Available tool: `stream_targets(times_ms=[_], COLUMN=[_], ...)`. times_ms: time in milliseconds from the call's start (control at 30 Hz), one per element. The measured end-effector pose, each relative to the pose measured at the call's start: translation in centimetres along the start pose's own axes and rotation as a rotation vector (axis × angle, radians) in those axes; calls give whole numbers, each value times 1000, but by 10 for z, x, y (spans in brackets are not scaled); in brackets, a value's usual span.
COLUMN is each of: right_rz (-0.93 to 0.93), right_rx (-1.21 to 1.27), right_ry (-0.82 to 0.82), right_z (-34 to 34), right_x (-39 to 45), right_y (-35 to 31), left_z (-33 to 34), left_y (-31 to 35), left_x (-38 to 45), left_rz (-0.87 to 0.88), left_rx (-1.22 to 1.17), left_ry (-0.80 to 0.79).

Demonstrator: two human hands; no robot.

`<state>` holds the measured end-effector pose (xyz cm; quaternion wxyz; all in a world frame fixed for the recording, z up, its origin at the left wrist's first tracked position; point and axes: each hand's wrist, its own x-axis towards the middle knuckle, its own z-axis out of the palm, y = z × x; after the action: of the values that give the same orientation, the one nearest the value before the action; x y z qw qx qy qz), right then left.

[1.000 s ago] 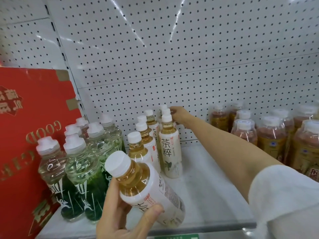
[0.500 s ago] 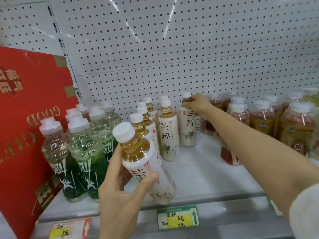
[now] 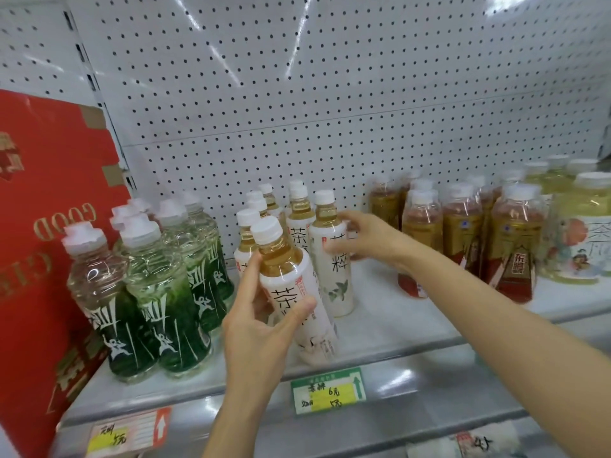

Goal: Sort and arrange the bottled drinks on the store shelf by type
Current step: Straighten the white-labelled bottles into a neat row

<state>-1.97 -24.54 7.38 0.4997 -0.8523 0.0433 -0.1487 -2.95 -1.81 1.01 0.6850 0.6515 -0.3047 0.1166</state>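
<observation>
The left hand (image 3: 261, 328) grips a white-sleeved tea bottle (image 3: 291, 289) round its middle, thumb across the front of the label and fingers curled behind, holding it tilted with its base just above the front of the white shelf (image 3: 396, 325). The right hand (image 3: 360, 236) reaches in from the right with its fingers curled loosely round the shoulder of a second tea bottle (image 3: 330, 256), which stands upright on the shelf; motion blur hides how firm the grip is. Both bottles are clear plastic with amber liquid showing in the neck, smooth white wraps printed with black characters and a green sprig, and ribbed white screw caps. More of the same kind (image 3: 261, 209) stand in rows just behind. To the left stands a cluster of ridged clear bottles with green sleeves (image 3: 162, 302) and lobed white caps, beside a red cardboard carton (image 3: 43, 226) with gold lettering. To the right are squat bottles with red and gold labels (image 3: 509, 246), then pale yellow-green ones (image 3: 582, 233). The back wall is white perforated metal panel (image 3: 330, 94). A green price tag (image 3: 329, 390) sits on the shelf's front edge.
</observation>
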Motion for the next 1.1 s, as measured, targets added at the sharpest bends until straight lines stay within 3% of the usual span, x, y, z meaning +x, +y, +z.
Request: stream_targets(times_ms=[300,467,600,733,800,867,933,1000,1100], right_rz=[-59,-106,-181,-133,-118,-94,-75,-72,-82], right_rx=[-114,77,76,46,29,21,10,-3,-12], right_ry=[205,238,-38,186,166,148,144,163,185], right_z=[43,33,41,52,49,47,50,54,65], right_x=[5,-37,-96,-90,-85,-80,-77,-74,-72], right_y=[16,34,48,47,49,52,52,50,49], left_z=[6,20,36,52,46,27,1,-20,-22], left_y=[-5,-5,-8,-8,0,3,-8,-23,-44], left_x=[6,9,14,15,10,5,7,12,13], left_rz=[-11,13,46,30,95,207,72,-225,-279], left_rx=[50,51,113,172,235,354,437,463,430], left_ry=[18,-34,-47,-87,12,244,350,179,24])
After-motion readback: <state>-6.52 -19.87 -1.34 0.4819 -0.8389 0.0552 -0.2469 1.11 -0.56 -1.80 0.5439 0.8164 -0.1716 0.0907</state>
